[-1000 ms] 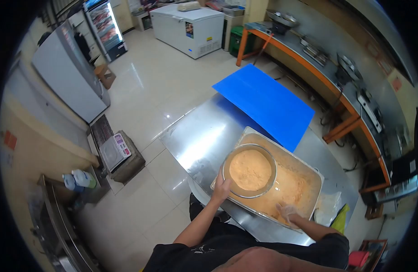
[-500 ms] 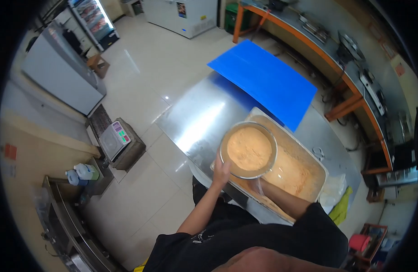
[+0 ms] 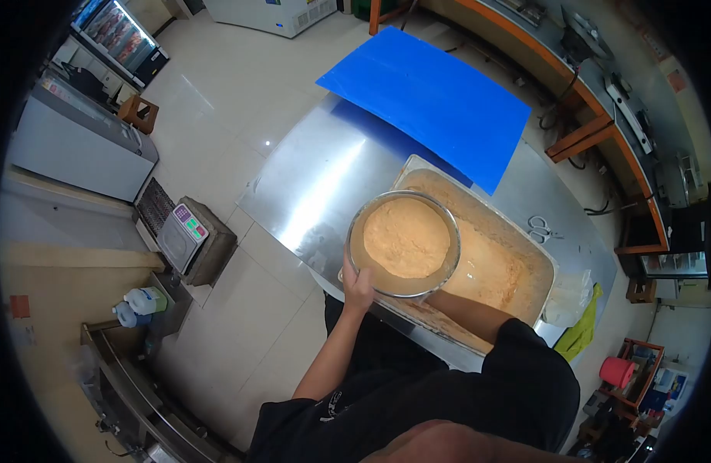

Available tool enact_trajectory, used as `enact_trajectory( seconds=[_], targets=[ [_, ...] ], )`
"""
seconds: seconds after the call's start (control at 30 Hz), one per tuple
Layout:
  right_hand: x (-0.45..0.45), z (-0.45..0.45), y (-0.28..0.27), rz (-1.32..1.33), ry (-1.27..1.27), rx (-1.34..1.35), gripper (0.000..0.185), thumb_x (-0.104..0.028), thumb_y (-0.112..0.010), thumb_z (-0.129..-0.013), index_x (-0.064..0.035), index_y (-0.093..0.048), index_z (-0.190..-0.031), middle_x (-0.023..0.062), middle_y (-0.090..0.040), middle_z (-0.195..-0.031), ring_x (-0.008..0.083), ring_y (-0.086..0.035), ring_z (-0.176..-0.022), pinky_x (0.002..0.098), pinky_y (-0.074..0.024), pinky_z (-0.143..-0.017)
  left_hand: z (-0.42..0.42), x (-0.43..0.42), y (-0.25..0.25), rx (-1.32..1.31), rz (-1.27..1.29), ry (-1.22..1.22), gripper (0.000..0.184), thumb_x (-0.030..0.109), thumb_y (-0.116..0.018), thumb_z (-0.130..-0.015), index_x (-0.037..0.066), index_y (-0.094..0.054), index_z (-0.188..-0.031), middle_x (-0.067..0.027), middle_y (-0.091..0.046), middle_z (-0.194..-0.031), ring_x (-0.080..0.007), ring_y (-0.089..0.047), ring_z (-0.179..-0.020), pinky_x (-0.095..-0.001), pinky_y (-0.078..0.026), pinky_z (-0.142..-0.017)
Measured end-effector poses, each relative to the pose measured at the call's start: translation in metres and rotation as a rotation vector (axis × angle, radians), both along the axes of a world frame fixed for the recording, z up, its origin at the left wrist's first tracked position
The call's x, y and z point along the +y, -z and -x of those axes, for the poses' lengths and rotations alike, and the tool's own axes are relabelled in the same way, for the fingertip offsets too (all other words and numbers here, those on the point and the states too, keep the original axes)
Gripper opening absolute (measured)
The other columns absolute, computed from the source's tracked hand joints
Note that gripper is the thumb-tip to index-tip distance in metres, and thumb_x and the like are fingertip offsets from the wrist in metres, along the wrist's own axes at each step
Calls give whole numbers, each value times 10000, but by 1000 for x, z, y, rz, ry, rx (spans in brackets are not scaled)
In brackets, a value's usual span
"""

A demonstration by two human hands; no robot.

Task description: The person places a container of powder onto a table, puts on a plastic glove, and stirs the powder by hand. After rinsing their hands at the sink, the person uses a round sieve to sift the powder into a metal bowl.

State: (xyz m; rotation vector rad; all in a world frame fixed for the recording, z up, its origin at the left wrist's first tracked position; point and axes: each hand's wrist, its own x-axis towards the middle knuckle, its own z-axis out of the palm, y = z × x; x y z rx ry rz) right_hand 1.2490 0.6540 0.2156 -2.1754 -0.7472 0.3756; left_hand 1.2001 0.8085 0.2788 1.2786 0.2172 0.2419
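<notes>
A round metal-rimmed bowl point(image 3: 404, 289) holds a bed of orange, crumbly powder point(image 3: 407, 238) and is over the left part of a long, pale tub point(image 3: 544, 289). My left hand point(image 3: 358, 288) is closed on the bowl's near-left rim, thumb on the outside wall. My right forearm reaches across the tub's near side to the underside of the bowl. There my right hand point(image 3: 431, 298) is mostly covered by the bowl, its fingers hidden. More orange powder is spread on the tub's floor, gathered thicker toward the right end.
The tub stands on a shiny metal table point(image 3: 294, 193). A blue sheet point(image 3: 440, 104) lies behind it. Scissors point(image 3: 540, 228), a clear plastic bag point(image 3: 570, 302) and a yellow-green cloth point(image 3: 579, 333) are on the right. A digital scale point(image 3: 182, 238) stands to the left, apart from the table.
The view has shifted, so the table and tub sit further up and left. Both hands stay at the bowl. The powder inside looks more level than before.
</notes>
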Motion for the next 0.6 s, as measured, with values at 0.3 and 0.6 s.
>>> enact_trajectory(
  seconds=[0.3, 0.6],
  targets=[
    [-15, 20, 44, -73, -47, 389, 522, -423, -423, -1012, -23, -518, -1334, 187, -597, -1302, 314, -556, -1237, 428, -455, -1059, 2, -5, 11, 16, -10, -61, 676, 22, -431, -801, -68, -301, -1458, -178, -479, -1385, -243, -450, -1295, -337, -325, -1103],
    [-17, 18, 30, -734, 271, 1462, 518, -414, -437, -1009, -21, -514, -1337, 182, -601, -1298, 315, -575, -1214, 436, -467, -1049, 0, -10, 5, -36, -35, -86, 639, 15, -449, -854, -51, -286, -1468, -170, -500, -1356, -244, -489, -1247, -331, -352, -1078]
  ],
)
